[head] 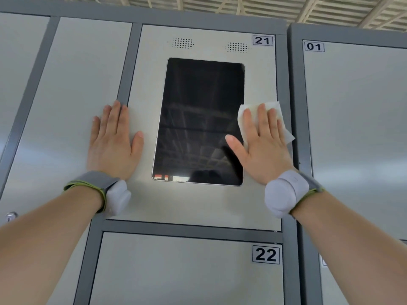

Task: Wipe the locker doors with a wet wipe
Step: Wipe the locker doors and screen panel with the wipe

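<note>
Locker door 21 (198, 205) is a pale grey panel with a dark screen (198, 106) set in its middle. My right hand (262, 146) lies flat with straight fingers and presses a white wet wipe (277, 111) against the door's right edge, beside the screen. The wipe sticks out above and to the right of my fingers. My left hand (114, 144) rests flat and open on the left edge of door 21, across the grey frame post, and holds nothing.
Door 22 (187, 271) sits below, door 01 (356, 128) to the right in a separate cabinet, and an unnumbered door (72, 84) to the left. A small lock (10, 216) shows at the left edge. Both wrists wear grey bands.
</note>
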Tool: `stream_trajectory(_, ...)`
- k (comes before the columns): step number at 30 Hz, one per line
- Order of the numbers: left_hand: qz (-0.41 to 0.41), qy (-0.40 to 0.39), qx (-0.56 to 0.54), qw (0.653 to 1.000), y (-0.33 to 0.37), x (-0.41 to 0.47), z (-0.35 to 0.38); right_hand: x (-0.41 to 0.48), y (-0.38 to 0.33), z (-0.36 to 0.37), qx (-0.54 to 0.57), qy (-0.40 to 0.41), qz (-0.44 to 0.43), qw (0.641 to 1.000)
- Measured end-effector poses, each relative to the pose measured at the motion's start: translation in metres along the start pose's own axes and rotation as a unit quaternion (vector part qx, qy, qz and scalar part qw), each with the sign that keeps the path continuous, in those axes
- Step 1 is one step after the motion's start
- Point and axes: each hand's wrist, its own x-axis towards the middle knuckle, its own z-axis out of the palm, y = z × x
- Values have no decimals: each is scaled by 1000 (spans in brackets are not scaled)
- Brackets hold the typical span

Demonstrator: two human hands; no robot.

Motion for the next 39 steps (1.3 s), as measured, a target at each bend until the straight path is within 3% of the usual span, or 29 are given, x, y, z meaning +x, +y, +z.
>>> stream_trajectory(6,-4,-1,-1,1000,0,0,0,22,10,-5,-55,2,13,998)
stream_trajectory(10,0,4,-11,1000,-1,0,0,33,4,-6,-27,2,51,998)
stream_trajectory(16,14,3,-18,1000,-3,-2,-1,-11,-17,1,10,-19,22,1000)
stream_trajectory(24,22,2,-24,999,-5,-2,-2,31,-36,1,10,4,57,998)
stream_trajectory(31,34,2,-35,999,-4,-4,-3,-4,-55,7,-28,-22,-21,999)
stream_trajectory(39,36,1,-39,999,-5,-5,-4,43,-59,4,-25,0,36,999)
